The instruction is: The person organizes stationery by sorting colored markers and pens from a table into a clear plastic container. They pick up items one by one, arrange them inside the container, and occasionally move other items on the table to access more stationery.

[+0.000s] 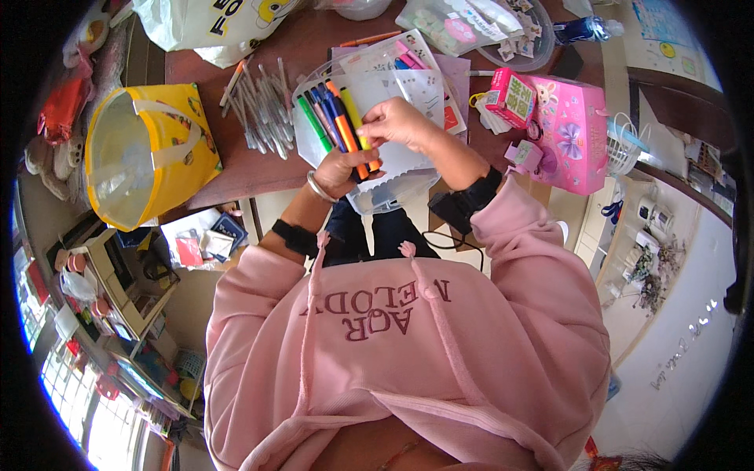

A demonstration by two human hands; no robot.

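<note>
Several felt-tip markers [339,118], with orange, yellow, blue and black barrels, are gripped near their lower ends by my left hand [344,169]. The fingers of my right hand [392,125] touch a yellow marker [352,109] at the right side of the bunch; whether they pinch it is hard to tell. A green marker [314,122] slants at the left of the bunch. Under both hands lies a clear plastic case [377,202] with white paper sheets [412,94] over it. Pink markers [410,57] rest on papers behind. A heap of thin grey pens [265,109] lies to the left.
At the left stands a yellow bag [185,126], with a white plastic bag [177,29] behind it. On the right are a pink box [574,132], a small red box [511,97] and a round clear container [545,35]. A blue bottle [580,30] lies at the back right.
</note>
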